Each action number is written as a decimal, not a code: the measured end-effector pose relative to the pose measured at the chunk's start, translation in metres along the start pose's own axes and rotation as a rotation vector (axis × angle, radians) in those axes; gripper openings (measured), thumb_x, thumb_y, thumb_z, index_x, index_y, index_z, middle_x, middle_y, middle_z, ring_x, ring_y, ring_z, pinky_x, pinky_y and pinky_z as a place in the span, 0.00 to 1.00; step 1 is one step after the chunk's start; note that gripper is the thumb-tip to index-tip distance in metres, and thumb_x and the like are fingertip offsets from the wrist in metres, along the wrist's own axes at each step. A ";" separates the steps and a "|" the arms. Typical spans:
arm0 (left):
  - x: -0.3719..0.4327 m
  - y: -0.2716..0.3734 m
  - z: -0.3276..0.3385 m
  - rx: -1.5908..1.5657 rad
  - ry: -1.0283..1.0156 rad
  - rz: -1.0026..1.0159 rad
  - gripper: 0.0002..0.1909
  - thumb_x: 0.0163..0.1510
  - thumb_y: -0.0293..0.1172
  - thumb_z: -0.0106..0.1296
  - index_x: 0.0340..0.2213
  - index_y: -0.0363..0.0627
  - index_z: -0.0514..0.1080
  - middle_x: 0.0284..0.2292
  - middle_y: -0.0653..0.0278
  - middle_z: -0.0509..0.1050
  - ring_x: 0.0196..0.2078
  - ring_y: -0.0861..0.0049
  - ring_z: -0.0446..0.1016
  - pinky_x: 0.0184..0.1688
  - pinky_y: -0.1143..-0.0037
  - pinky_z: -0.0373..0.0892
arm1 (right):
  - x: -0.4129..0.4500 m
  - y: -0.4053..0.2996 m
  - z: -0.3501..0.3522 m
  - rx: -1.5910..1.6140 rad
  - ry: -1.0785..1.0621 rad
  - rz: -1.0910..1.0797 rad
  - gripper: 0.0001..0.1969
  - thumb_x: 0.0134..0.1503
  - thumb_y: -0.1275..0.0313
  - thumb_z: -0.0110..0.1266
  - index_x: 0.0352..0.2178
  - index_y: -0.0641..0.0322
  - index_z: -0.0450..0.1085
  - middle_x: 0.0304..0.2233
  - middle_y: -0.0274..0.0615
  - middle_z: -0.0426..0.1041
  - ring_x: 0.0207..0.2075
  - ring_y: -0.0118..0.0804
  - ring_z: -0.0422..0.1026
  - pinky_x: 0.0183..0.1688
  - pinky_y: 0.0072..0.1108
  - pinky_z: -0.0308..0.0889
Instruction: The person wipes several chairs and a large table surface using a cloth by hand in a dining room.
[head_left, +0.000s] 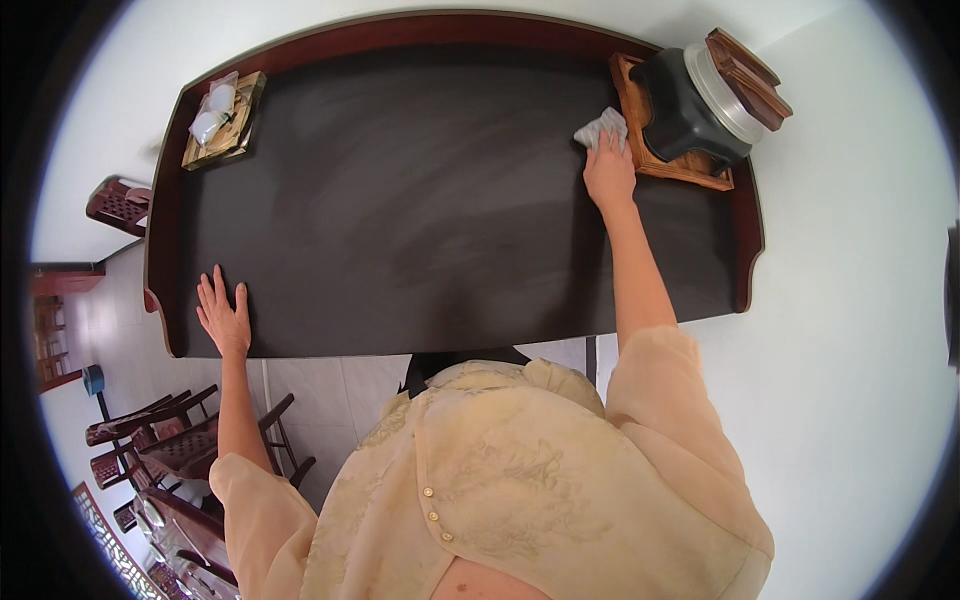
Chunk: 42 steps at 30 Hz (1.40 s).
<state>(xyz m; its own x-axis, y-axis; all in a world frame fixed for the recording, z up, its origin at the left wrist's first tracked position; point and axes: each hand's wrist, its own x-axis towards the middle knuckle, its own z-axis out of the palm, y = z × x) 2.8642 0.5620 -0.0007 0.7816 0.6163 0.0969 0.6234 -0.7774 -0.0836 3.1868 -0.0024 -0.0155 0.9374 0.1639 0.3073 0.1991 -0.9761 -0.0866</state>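
Note:
My right hand (611, 172) presses a crumpled light grey cloth (602, 129) against the dark tabletop (420, 195), close beside a wooden tray (636, 120) at the back right. On that tray stands a black pot-like vessel (682, 112) with a silvery metal rim and a brown wooden lid (748, 79). Near the front left corner, my left hand (223, 315) rests flat on the tabletop with fingers spread and nothing in it. Faint streaks show across the dark surface.
A raised reddish-brown wooden rim (450, 26) runs along the table's back and sides. At the back left sits a box (225, 139) with white wrapped items (210, 124) on it. Dark wooden chairs (180, 442) stand on the tiled floor at left. A white wall (847, 225) borders the right.

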 end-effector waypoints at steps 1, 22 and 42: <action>-0.001 -0.002 -0.001 -0.002 0.003 0.001 0.31 0.57 0.55 0.35 0.60 0.63 0.49 0.62 0.62 0.47 0.65 0.67 0.43 0.63 0.62 0.40 | -0.016 -0.001 -0.009 0.011 -0.004 -0.017 0.23 0.55 0.68 0.48 0.51 0.67 0.58 0.54 0.55 0.61 0.55 0.59 0.57 0.56 0.36 0.56; -0.005 -0.004 -0.004 0.028 -0.011 -0.011 0.31 0.58 0.53 0.35 0.60 0.61 0.49 0.62 0.61 0.46 0.65 0.64 0.43 0.63 0.61 0.40 | 0.010 -0.004 0.009 0.148 0.095 -0.155 0.23 0.55 0.67 0.45 0.50 0.71 0.60 0.52 0.60 0.61 0.57 0.65 0.53 0.59 0.39 0.49; -0.006 0.000 -0.004 -0.003 0.047 0.008 0.33 0.56 0.54 0.39 0.60 0.61 0.50 0.62 0.60 0.48 0.65 0.65 0.43 0.63 0.61 0.40 | 0.091 -0.145 0.057 0.314 0.092 -0.465 0.19 0.51 0.61 0.49 0.46 0.50 0.67 0.52 0.41 0.64 0.52 0.56 0.60 0.54 0.44 0.51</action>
<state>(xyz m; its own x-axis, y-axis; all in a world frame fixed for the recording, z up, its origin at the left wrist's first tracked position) 2.8592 0.5583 0.0023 0.7842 0.6038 0.1429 0.6173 -0.7824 -0.0819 3.2593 0.1626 -0.0293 0.7051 0.5392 0.4605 0.6733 -0.7128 -0.1962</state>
